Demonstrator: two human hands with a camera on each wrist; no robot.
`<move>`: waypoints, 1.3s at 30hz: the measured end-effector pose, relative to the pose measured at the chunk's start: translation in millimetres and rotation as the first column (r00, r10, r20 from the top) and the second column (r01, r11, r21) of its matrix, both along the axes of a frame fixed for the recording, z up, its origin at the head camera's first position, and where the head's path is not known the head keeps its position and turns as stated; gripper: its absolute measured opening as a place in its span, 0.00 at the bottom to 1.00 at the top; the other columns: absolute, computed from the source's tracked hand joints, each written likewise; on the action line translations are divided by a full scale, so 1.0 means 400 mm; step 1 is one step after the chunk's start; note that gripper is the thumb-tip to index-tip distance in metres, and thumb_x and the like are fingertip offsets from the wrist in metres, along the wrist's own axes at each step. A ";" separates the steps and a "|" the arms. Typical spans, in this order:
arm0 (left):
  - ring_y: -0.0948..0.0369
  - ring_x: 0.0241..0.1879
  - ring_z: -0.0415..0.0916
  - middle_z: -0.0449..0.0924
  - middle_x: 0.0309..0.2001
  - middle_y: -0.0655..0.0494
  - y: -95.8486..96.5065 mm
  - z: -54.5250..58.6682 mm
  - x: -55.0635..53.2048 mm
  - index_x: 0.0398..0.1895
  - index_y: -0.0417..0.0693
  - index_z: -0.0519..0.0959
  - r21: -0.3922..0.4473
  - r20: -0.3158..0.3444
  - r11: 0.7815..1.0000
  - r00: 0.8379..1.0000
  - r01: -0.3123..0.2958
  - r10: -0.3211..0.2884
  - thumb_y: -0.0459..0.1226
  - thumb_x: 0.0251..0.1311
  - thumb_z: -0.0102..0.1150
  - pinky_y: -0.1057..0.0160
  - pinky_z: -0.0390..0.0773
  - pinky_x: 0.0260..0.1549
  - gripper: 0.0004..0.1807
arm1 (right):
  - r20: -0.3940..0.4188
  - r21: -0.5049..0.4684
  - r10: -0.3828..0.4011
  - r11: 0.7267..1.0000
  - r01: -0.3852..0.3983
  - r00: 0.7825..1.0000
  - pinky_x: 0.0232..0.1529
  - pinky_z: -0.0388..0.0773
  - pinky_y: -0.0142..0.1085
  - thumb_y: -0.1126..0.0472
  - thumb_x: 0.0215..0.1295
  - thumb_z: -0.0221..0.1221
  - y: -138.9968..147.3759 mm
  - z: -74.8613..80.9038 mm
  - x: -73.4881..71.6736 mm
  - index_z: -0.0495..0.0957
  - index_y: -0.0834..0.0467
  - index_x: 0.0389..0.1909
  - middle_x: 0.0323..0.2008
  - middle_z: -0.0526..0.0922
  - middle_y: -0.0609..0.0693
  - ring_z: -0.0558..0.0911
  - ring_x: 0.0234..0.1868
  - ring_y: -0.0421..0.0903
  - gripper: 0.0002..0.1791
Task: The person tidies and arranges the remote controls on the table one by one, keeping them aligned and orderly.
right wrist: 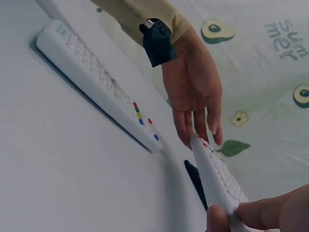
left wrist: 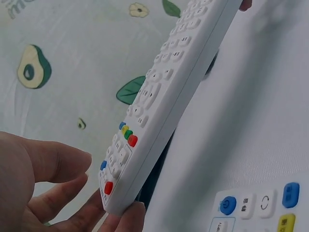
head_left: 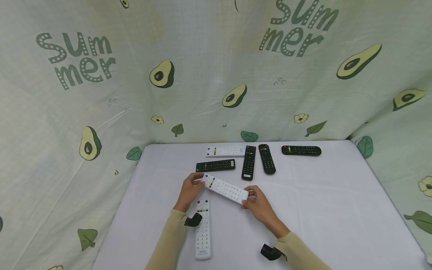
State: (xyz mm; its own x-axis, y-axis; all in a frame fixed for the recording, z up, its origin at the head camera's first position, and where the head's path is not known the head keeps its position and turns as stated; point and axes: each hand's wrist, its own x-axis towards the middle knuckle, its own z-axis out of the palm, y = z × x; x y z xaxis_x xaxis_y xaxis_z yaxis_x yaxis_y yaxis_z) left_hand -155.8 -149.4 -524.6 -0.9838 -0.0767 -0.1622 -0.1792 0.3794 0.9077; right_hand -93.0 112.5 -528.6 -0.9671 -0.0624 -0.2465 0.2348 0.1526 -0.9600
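A white remote control [head_left: 225, 189] is held aslant above the table, its button face showing coloured keys at the left end. My right hand [head_left: 261, 208] pinches its right end between thumb and fingers. At the other end is my left hand [head_left: 187, 194]; in the left wrist view, its fingertips [left wrist: 131, 216] touch the remote's underside while another digit stands apart from the keys. A second white remote control [head_left: 203, 238] lies lengthwise on the table, partly behind the left wrist's black camera mount.
Toward the back of the white table [head_left: 337, 210] lie another white remote [head_left: 224, 151] and several black ones: one crosswise [head_left: 216, 165], two nearly upright [head_left: 248, 163] [head_left: 267, 159], one at right [head_left: 301, 150]. An avocado-print cloth [head_left: 202, 75] hangs behind.
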 end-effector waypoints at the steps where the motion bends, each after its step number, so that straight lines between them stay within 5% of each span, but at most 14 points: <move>1: 0.45 0.64 0.76 0.78 0.67 0.42 0.001 0.002 0.000 0.66 0.42 0.78 0.006 0.000 1.000 1.000 0.010 -0.010 0.30 0.72 0.59 0.45 0.79 0.63 0.21 | 0.004 -0.005 0.002 1.000 -0.002 1.000 0.43 0.89 0.40 0.78 0.68 0.60 0.002 0.001 0.008 0.69 0.69 0.65 0.52 0.75 0.64 0.86 0.44 0.48 0.25; 15: 0.50 0.56 0.82 0.80 0.61 0.40 0.012 0.015 -0.005 0.63 0.37 0.79 0.086 0.015 0.985 0.988 0.150 -0.152 0.30 0.75 0.55 0.54 0.84 0.55 0.17 | 0.025 -0.028 0.189 0.982 -0.188 0.982 0.41 0.86 0.35 0.72 0.66 0.65 0.024 -0.012 0.102 0.68 0.70 0.68 0.50 0.77 0.59 0.86 0.46 0.48 0.31; 27: 0.58 0.42 0.81 0.86 0.49 0.49 0.025 0.041 -0.009 0.56 0.41 0.86 0.002 0.052 0.956 0.955 0.292 -0.292 0.31 0.74 0.58 0.59 0.79 0.45 0.13 | 0.016 -0.118 0.346 0.932 -0.341 0.938 0.42 0.85 0.34 0.73 0.65 0.64 0.031 -0.027 0.140 0.65 0.74 0.68 0.49 0.77 0.59 0.86 0.47 0.51 0.33; 34: 0.62 0.24 0.69 0.86 0.45 0.48 0.029 0.048 -0.009 0.55 0.42 0.87 -0.031 0.063 0.927 0.926 0.374 -0.372 0.32 0.74 0.59 0.67 0.65 0.18 0.13 | 0.025 -0.129 0.396 0.912 -0.390 0.918 0.41 0.84 0.33 0.74 0.62 0.65 0.014 -0.030 0.159 0.65 0.74 0.66 0.47 0.76 0.58 0.86 0.44 0.50 0.32; 39: 0.63 0.34 0.75 0.86 0.50 0.48 0.033 0.044 -0.010 0.53 0.42 0.88 -0.074 0.045 0.895 0.898 0.440 -0.438 0.30 0.73 0.59 0.66 0.75 0.32 0.12 | 0.034 -0.116 0.418 0.904 -0.412 0.908 0.40 0.85 0.35 0.73 0.62 0.66 -0.003 -0.034 0.173 0.65 0.73 0.66 0.45 0.77 0.57 0.85 0.43 0.50 0.33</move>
